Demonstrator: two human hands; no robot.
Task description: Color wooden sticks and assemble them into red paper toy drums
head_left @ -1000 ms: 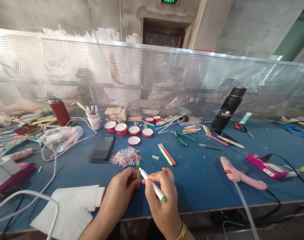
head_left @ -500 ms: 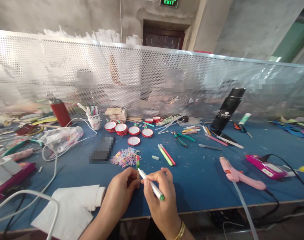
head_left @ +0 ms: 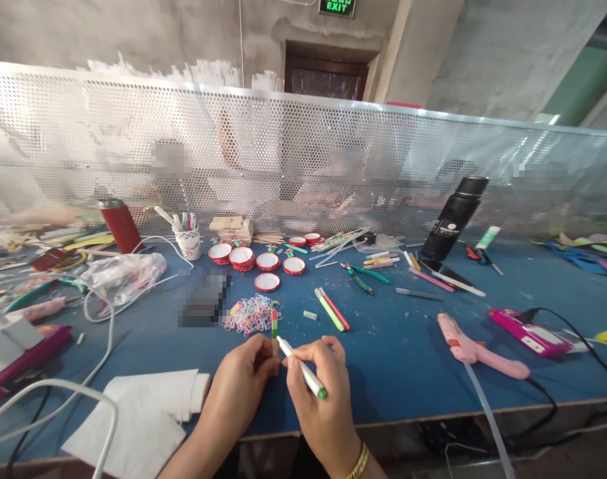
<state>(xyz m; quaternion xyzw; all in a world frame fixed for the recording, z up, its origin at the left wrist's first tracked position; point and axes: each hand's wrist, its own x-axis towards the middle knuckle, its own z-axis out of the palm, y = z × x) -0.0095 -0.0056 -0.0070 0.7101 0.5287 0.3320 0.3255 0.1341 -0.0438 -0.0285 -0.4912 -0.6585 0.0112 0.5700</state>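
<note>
Between the thumb and fingers of my left hand (head_left: 250, 372) a narrow wooden craft stick (head_left: 275, 328) stands upright, its top coloured red with green bands below and bare wood lower down. My right hand (head_left: 323, 379) grips a white marker pen (head_left: 308, 372) with a green end, held slanting so its tip is at the stick's right edge; whether it touches I cannot tell. Just beyond the stick lies a heap of small pastel rubber bands (head_left: 250, 314). A pen cap (head_left: 310, 315) rests nearby, beside a light green marker (head_left: 329, 310) and a red marker (head_left: 336, 308).
Several red-rimmed round lids (head_left: 267, 283) stand farther back near a paper cup of pens (head_left: 187, 242). A phone (head_left: 206, 299) lies left; pliers (head_left: 358, 276), a pink glue gun (head_left: 477, 349) and a black bottle (head_left: 453, 219) are right. White cloth (head_left: 133, 412) lies front left.
The marker tip has shifted slightly to the right and off the stick's face, showing more of the green band. Both hands hold nearly the same place.
</note>
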